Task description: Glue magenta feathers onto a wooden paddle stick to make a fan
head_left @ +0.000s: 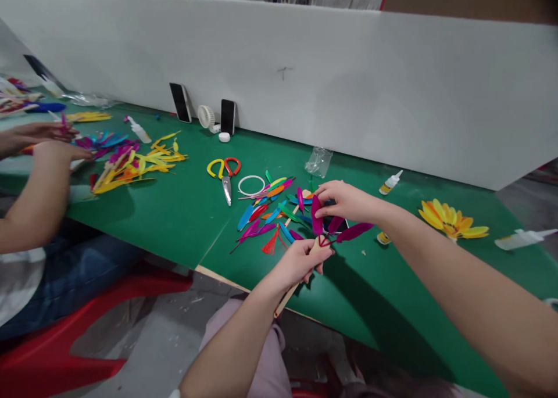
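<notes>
The left hand [299,263] is clenched round a wooden stick [288,296] just above the near edge of the table [174,212], the stick's lower end hanging past that edge toward the lap. At the stick's top, magenta feathers [354,232] already fan out. The right hand [344,201] pinches one more magenta feather [316,215] by its upper part, quill end pointing down at the tip of the stick.

To do this well, I judge the stick should be held steady and not rolled, while the right hand brings the quill into the same spot where the other quills meet, angled to fill the gap in the fan. A light pinch would spare the vane from creasing. The loose feathers [270,203], scissors [225,174] and white ring [251,185] lie just beyond, toward the far edge; a small glue bottle [390,183] stands to the right
</notes>
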The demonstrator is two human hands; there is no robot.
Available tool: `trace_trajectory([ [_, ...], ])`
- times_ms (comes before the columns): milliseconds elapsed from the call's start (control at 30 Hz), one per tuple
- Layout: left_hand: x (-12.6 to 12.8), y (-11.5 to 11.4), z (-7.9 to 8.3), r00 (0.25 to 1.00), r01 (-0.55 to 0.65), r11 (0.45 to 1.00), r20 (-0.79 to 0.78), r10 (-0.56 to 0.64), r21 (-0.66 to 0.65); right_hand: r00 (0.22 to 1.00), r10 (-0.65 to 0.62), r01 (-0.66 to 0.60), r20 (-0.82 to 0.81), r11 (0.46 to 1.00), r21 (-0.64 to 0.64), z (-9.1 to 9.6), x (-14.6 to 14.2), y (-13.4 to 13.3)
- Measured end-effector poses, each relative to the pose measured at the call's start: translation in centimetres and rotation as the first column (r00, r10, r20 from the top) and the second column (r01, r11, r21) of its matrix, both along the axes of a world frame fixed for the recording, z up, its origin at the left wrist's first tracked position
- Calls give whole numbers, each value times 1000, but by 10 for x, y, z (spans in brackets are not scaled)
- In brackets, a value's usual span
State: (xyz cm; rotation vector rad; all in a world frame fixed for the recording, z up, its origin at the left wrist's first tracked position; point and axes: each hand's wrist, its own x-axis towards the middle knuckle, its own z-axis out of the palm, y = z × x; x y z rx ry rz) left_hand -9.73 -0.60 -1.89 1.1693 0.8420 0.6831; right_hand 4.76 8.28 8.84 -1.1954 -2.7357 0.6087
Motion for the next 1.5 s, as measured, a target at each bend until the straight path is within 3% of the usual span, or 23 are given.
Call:
trace_trajectory([
  [500,1,0,4,1000,-5,1000,4,5,-23,999,-44,44,25,999,21,-2,0,-1],
  [933,0,0,3,1000,-10,1000,1,10,-20,979,-198,196,-50,980,-27,4,0,-6],
  [1233,2,-1,-2,999,-14,1000,-53,14,5,970,-179,208,164,961,-180,1,-14,-2],
  [1333,4,0,-6,996,-17,1000,-86,17,4,948,-186,227,258,964,-140,-2,-24,3],
  [1400,5,1,-8,994,-21,1000,-105,20,-7,948,-247,262,202,964,-51,3,-25,0],
  [1500,5,1,-6,996,-10,999,-93,7,-31,924,-371,377,-98,924,61,14,-14,-27],
])
